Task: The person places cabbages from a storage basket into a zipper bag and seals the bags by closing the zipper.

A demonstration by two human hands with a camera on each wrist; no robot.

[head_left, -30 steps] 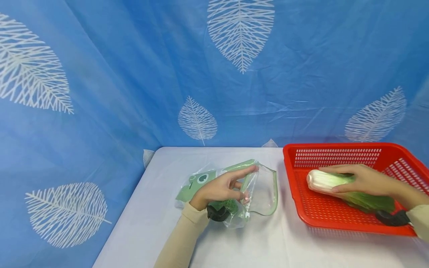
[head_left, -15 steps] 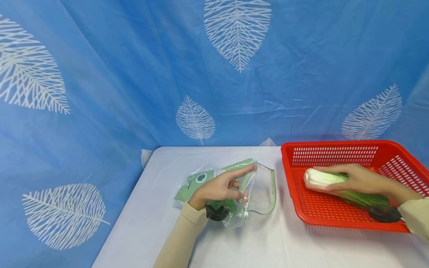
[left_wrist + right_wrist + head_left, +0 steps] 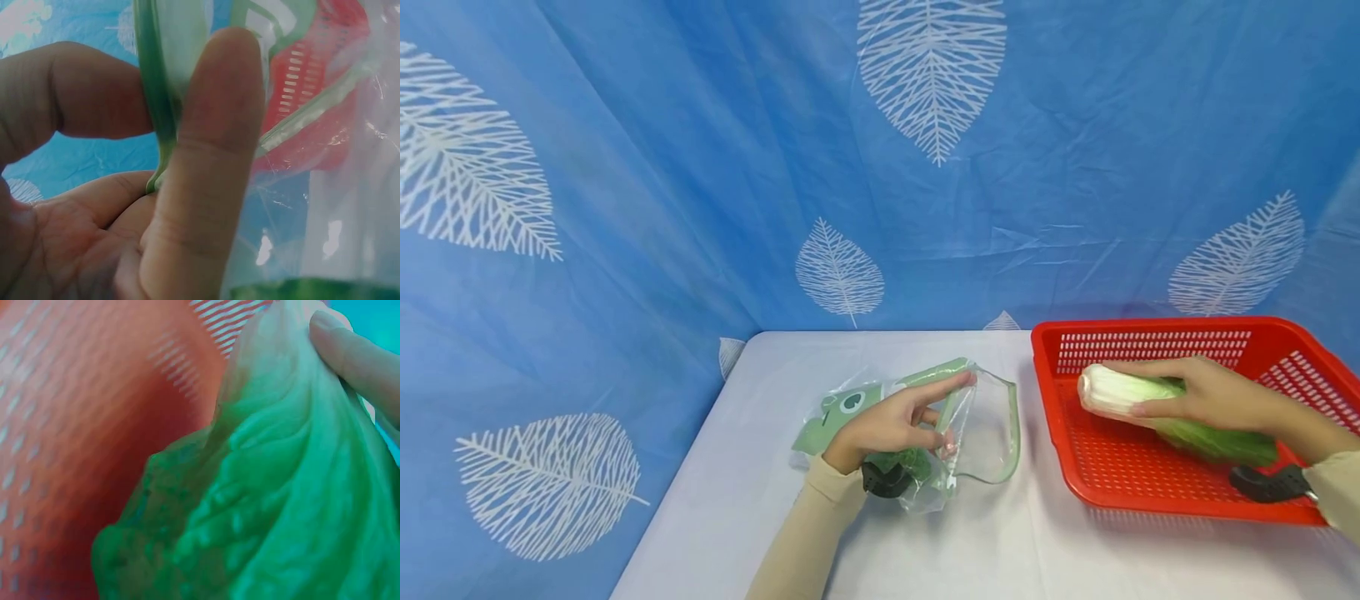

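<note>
My left hand [image 3: 891, 425] pinches the rim of a clear zip bag [image 3: 988, 433] with a green cartoon print. The bag lies on its side, its mouth spread toward the right. Something green [image 3: 912, 465] shows inside, partly hidden by the hand and wrist strap. In the left wrist view, the bag's green edge [image 3: 156, 81] runs between the thumb and fingers. My right hand [image 3: 1213, 396] grips a Chinese cabbage [image 3: 1112, 392] over the red basket [image 3: 1078, 487]. Its white stalk end points left; its leaves [image 3: 269, 506] hang lower, toward the wrist.
The red plastic basket with slotted walls stands at the right, close beside the bag's mouth. A white cloth [image 3: 940, 554] covers the table. Behind and to the left hangs a blue curtain [image 3: 715, 167] with white leaf prints.
My right hand has raised the cabbage's white end slightly and shifted it a little left within the basket. The left hand and bag stay put.
</note>
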